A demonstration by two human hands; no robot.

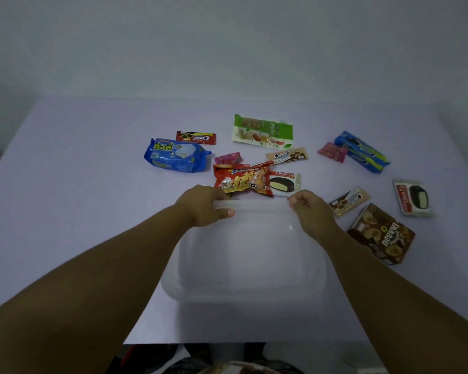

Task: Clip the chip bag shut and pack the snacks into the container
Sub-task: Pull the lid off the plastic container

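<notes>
On the pale table (79, 184) nearest the camera sits a clear plastic container (243, 265), so translucent that its walls and lid blur together and I cannot tell whether anything lies inside. Both forearms cover its side edges, and the table's near edge cuts off dark shapes below that are too dim to name. Just beyond the container's far rim lies the red chip bag (242, 179), its print too smeared to read; whether its top is clipped cannot be told. Touching its right end is a packet marked "Choco Pie" (284, 183). A second Choco Pie packet (412, 198) lies far right, a brown box (381, 234) with Thai lettering lies near it, and a blue bag (176, 155) with yellow Thai script lies left. A green packet (262, 132) sits farther back. The left hand (204, 205) grips the container's far rim, fingers curled over it; the right hand (310, 207) pinches the same rim, well apart.
</notes>
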